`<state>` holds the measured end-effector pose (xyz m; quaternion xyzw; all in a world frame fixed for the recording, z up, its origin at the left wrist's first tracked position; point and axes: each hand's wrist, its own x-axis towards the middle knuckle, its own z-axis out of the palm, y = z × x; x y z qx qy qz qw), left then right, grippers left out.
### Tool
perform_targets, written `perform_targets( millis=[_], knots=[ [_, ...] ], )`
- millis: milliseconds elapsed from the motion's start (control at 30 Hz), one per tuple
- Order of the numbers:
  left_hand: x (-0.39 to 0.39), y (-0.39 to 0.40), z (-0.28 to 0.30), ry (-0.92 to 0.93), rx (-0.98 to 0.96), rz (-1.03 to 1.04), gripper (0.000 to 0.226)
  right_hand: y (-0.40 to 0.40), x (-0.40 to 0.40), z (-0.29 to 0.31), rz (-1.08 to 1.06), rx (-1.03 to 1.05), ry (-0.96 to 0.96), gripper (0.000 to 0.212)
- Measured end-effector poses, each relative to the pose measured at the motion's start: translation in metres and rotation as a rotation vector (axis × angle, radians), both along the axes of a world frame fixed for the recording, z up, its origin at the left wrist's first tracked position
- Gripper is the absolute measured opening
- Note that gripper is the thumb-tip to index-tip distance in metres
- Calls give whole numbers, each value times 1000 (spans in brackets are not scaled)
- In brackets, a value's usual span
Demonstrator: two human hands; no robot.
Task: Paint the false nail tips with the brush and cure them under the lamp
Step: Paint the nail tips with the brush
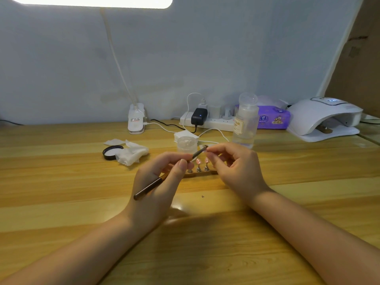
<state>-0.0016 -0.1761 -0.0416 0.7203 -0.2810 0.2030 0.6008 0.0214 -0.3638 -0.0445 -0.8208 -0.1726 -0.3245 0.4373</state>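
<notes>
Left hand fingers are curled round the brush, bristle end raised to a nail tip pinched by right hand fingers. Two pink nail tips are seated on a holder just behind, on the table. Curing lamp is parked far right.

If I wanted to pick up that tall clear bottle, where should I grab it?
Probably around the straight middle of the clear bottle, near its label. It stands upright, so wrap fingers round it from the front-right: a jar sits to its left, and the power strip and tissue pack are behind.
</notes>
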Motion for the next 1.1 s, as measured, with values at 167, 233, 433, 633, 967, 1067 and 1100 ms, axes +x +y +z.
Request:
perform_targets(
  millis=[167,233,433,633,967,1067,1100],
  knots=[
    [-1,1,-1,12,-53,-20,25,-1,0,-1,-3,-11,-10,17],
    [-1,0,-2,17,-66,-17,22,0,1,-1,-8,-10,-12,15],
    [3,0,-2,10,-12,9,19,-2,1,-2,-17,1,-9,13],
    [0,1,-2,1,-43,-24,25,-3,3,-2,-26,10,0,14],
    [1,0,-2,-11,-16,-14,15,-2,3,-2,-26,-12,-2,13],
    [2,1,-2,-11,-47,-11,22,-3,2,-2,-25,-8,2,13],
    [3,1,-3,-22,-42,0,21,-3,2,-2,-26,-14,-1,13]
  ],
)
